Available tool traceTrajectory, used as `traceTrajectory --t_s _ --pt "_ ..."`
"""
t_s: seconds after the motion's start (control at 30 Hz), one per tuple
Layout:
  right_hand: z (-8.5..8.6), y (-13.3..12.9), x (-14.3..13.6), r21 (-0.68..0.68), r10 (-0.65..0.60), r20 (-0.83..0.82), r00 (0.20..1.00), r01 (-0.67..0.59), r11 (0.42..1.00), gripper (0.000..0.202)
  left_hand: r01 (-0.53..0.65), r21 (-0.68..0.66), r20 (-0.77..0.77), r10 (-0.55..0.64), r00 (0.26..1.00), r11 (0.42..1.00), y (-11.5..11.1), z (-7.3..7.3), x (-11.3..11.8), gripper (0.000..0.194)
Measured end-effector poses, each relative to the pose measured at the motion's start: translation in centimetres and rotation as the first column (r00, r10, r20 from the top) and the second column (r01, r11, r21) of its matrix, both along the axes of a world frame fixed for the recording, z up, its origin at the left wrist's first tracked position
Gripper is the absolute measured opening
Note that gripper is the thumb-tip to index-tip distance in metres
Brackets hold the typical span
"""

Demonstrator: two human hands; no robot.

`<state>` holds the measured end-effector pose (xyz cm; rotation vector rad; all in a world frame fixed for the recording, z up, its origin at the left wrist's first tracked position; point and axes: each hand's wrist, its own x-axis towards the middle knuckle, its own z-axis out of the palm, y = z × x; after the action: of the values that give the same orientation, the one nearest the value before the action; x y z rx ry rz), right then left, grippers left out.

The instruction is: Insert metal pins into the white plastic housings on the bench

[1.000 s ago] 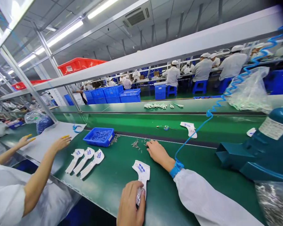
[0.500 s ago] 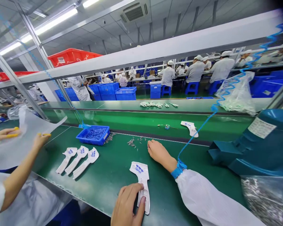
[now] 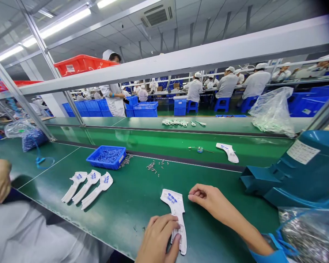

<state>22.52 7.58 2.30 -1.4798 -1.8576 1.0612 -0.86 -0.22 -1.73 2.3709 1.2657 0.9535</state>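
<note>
Shell [image 3: 177, 209] lies flat on bench [image 3: 131, 204], handle toward the wearer. Probably light, stiff plastic; smooth, likely to slide if nudged; thin rim may chip. Best hold: handle, both edges, clear of the blue inserts [image 3: 172, 198]. Left hand [image 3: 161, 237] grips the handle there, thumb along one edge. Right hand [image 3: 204, 195]: thumb and forefinger pinched together just beside the head; cannot tell whether anything is between them. Versus previous frame: right hand has come from near the screws [image 3: 151, 167] to the shell; co-worker's white sheet out of view.
</note>
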Motion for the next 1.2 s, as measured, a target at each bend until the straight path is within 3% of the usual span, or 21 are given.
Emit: traceTrajectory --t_s 0.3,0.43,0.57,0.7,0.83,1.0,1.2 --pt "-0.7 -2.4 -2.0 -0.179 0.139 -0.359 0.923 -0.214 0.96 0.031 -0.193 -0.082 0.322 0.209 0.923 0.978 0.4 0.8 3.9 0.026" --pt "-0.5 -2.6 -2.0 -0.2 0.129 -0.452 0.883 -0.241 0.95 0.031 -0.23 -0.112 0.349 0.255 0.902 0.967 0.5 0.9 4.4 0.023" --pt "-0.2 -2.4 -1.9 -0.19 0.156 -0.46 0.874 -0.268 0.944 0.03 -0.229 -0.096 0.289 0.247 0.925 0.969 0.5 1.3 4.2 0.022" --pt "0.1 -2.2 -1.7 -0.152 0.182 -0.313 0.932 -0.239 0.959 0.029 -0.218 -0.083 0.209 0.231 0.95 0.972 0.4 1.9 3.4 0.027" --pt "1.5 -2.2 -1.7 -0.107 0.224 -0.039 0.974 -0.227 0.968 0.026 -0.142 -0.123 0.038 0.147 0.988 0.982 0.5 2.1 2.3 0.056" --pt "3.3 -2.1 -2.9 -0.088 0.369 0.223 0.902 -0.359 0.929 0.024 -0.062 -0.241 -0.092 0.041 0.995 0.969 0.7 2.1 1.7 0.088" --pt "3.4 -1.7 -4.5 -0.126 0.411 0.389 0.825 -0.395 0.91 0.016 -0.046 -0.222 -0.141 0.014 0.99 0.974 0.8 1.8 1.9 0.095"
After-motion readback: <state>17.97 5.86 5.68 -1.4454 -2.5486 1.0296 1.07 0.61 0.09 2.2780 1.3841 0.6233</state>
